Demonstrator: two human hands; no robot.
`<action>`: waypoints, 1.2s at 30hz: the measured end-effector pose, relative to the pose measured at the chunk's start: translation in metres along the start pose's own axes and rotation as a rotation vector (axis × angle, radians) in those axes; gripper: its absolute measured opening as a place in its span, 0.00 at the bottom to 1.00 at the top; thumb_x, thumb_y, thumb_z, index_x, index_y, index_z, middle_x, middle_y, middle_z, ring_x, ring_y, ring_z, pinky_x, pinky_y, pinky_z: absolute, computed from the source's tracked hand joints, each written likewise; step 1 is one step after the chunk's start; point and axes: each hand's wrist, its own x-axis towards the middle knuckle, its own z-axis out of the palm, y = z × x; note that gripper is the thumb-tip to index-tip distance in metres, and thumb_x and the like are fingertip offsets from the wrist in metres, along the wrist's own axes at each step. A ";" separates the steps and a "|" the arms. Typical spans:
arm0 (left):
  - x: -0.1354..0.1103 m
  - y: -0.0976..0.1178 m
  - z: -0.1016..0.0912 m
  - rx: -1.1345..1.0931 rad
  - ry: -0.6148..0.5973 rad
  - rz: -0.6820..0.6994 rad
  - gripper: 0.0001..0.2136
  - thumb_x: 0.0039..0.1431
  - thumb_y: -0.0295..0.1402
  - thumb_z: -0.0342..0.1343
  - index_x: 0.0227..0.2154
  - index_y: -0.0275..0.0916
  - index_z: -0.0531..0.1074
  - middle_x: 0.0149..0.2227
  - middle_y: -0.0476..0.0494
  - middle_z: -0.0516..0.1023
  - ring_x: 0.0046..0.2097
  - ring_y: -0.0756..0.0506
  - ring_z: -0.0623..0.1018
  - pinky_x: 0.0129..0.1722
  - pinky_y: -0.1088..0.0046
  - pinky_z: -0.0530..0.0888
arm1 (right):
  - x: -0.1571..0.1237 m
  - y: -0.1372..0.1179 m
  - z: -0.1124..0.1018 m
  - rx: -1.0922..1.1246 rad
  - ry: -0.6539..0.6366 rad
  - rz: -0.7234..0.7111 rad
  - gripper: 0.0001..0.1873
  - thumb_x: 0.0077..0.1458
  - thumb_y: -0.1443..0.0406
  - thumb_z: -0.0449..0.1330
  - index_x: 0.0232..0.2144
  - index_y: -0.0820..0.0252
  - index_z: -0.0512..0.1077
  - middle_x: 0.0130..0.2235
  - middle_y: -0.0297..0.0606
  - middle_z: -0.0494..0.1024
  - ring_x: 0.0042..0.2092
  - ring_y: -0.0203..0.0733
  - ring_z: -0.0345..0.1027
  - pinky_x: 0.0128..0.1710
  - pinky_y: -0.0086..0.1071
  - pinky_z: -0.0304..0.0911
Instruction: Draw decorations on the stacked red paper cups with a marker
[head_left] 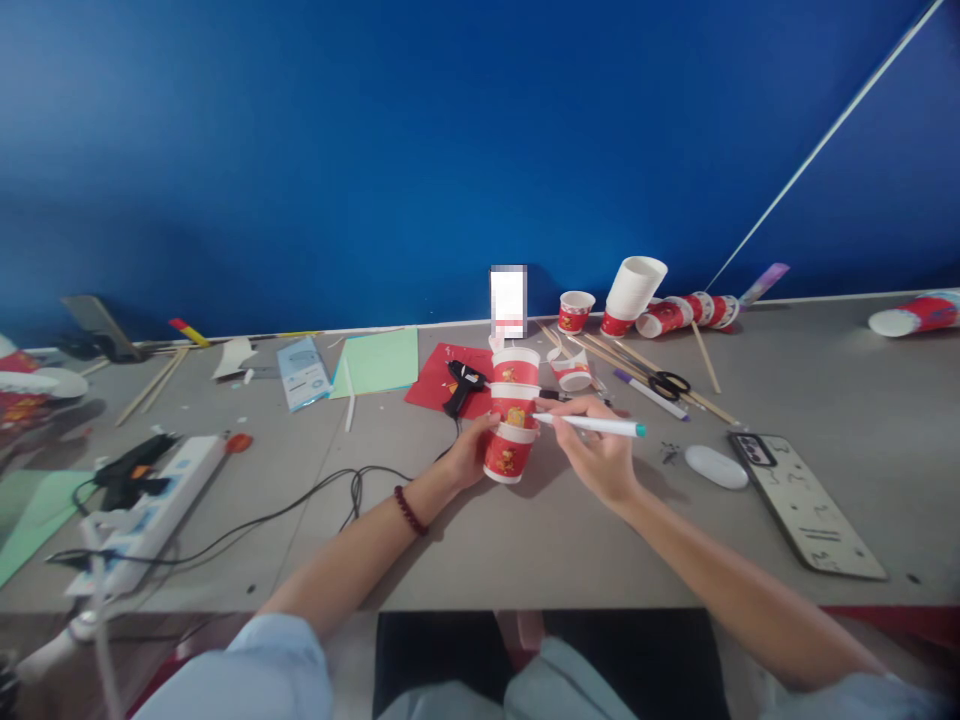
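Note:
A tower of three red and white paper cups point(511, 455) stands in front of me on the grey table. From its left side my left hand point(471, 452) is closed around the lower part of it, fingers partly hidden behind the cups. My right hand point(600, 455) pinches a white marker pen point(611, 426) with a teal end at the right. The pen's other end points left and meets or nearly meets the middle cup; whether it touches I cannot tell. Just behind the cups lies a black glue gun point(466, 380) on red paper point(427, 388).
Stacked white cups point(634, 290), a single cup point(575, 312), wooden sticks point(705, 360), scissors point(667, 384) and a purple marker point(652, 395) lie at the back right. A phone point(814, 510) rests at right. Leftward are a power strip point(169, 510), a cable point(300, 500) and green paper point(382, 362).

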 end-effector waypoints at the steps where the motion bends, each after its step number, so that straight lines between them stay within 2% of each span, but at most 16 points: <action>1: 0.000 0.000 0.000 0.002 0.001 0.002 0.24 0.49 0.43 0.62 0.45 0.30 0.75 0.40 0.35 0.82 0.41 0.41 0.81 0.43 0.66 0.74 | 0.000 0.000 0.000 -0.003 0.000 -0.001 0.02 0.57 0.65 0.59 0.31 0.55 0.69 0.42 0.44 0.82 0.44 0.48 0.78 0.40 0.39 0.72; 7: 0.001 -0.001 0.000 -0.008 -0.005 0.019 0.24 0.49 0.43 0.61 0.46 0.30 0.75 0.40 0.34 0.82 0.41 0.39 0.81 0.43 0.64 0.74 | 0.001 -0.001 -0.001 -0.025 -0.011 -0.027 0.03 0.56 0.65 0.59 0.30 0.55 0.69 0.40 0.43 0.82 0.46 0.50 0.78 0.42 0.42 0.72; 11: 0.001 0.000 0.000 -0.016 -0.026 0.022 0.23 0.50 0.42 0.59 0.45 0.31 0.75 0.42 0.34 0.81 0.41 0.38 0.81 0.42 0.64 0.74 | 0.000 -0.002 -0.001 -0.026 -0.034 -0.031 0.03 0.56 0.65 0.59 0.30 0.55 0.70 0.43 0.44 0.82 0.47 0.50 0.77 0.45 0.43 0.72; 15: 0.000 0.001 0.000 0.001 -0.031 -0.006 0.23 0.50 0.43 0.59 0.44 0.30 0.75 0.39 0.34 0.81 0.39 0.38 0.80 0.40 0.65 0.73 | 0.001 -0.004 -0.001 -0.033 -0.035 -0.046 0.04 0.55 0.64 0.61 0.28 0.55 0.70 0.43 0.44 0.82 0.47 0.50 0.77 0.45 0.43 0.72; 21: -0.001 -0.001 -0.003 0.026 -0.057 0.005 0.29 0.48 0.51 0.62 0.46 0.30 0.74 0.37 0.34 0.81 0.34 0.41 0.80 0.38 0.66 0.73 | 0.002 -0.007 -0.001 -0.044 -0.038 -0.050 0.04 0.55 0.65 0.60 0.28 0.55 0.69 0.39 0.43 0.82 0.45 0.51 0.78 0.40 0.42 0.72; 26: -0.003 0.000 0.000 0.059 -0.017 -0.012 0.28 0.44 0.44 0.68 0.46 0.33 0.72 0.35 0.37 0.81 0.33 0.43 0.80 0.35 0.69 0.74 | 0.003 -0.006 -0.002 -0.022 -0.039 -0.022 0.03 0.55 0.65 0.60 0.29 0.55 0.70 0.41 0.42 0.82 0.45 0.49 0.78 0.44 0.43 0.72; 31: -0.003 0.002 0.003 0.035 -0.010 0.006 0.26 0.47 0.43 0.66 0.46 0.32 0.73 0.39 0.35 0.81 0.38 0.41 0.80 0.39 0.67 0.74 | 0.004 -0.003 -0.001 0.050 -0.013 0.027 0.05 0.58 0.63 0.59 0.30 0.54 0.69 0.37 0.41 0.81 0.45 0.48 0.78 0.40 0.40 0.73; 36: -0.002 0.002 0.003 -0.004 -0.056 0.008 0.23 0.51 0.41 0.61 0.46 0.30 0.74 0.44 0.33 0.80 0.44 0.37 0.80 0.42 0.63 0.74 | 0.004 -0.003 0.000 0.050 0.011 0.042 0.05 0.58 0.61 0.60 0.31 0.54 0.70 0.36 0.40 0.81 0.46 0.49 0.77 0.41 0.41 0.75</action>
